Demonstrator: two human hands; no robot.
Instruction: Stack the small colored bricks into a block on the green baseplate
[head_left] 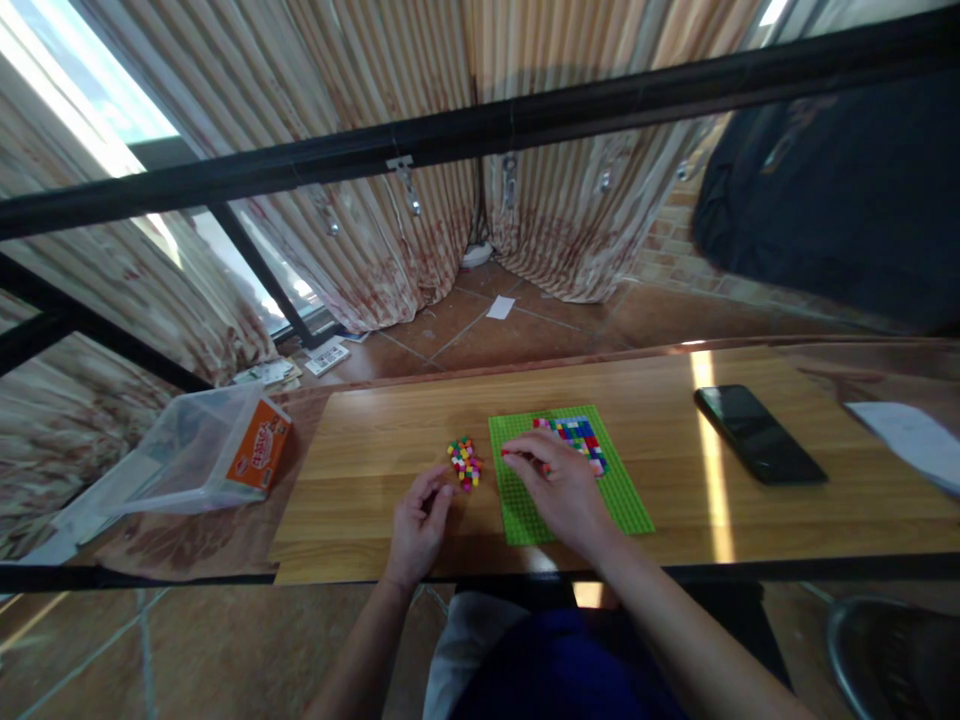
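A green studded baseplate (517, 510) lies on the wooden board, with a patch of many-coloured small bricks (581, 432) set on its far right part. Over the plate, my right hand (564, 490) pinches a small red brick (506, 453) between thumb and fingertips. The hand covers part of the patch of bricks. Left of the plate is a small heap of loose bricks (464, 462) in mixed colours. My left hand (418, 525) rests just in front of that heap, its fingers loosely curled and apart from the thumb; nothing shows in it.
On the board's right lies a black phone (759, 435), with a white paper (911, 440) farther right. A clear plastic box (191, 440) with an orange label stands left of the board. A black metal bar (450, 135) crosses in front of the curtains.
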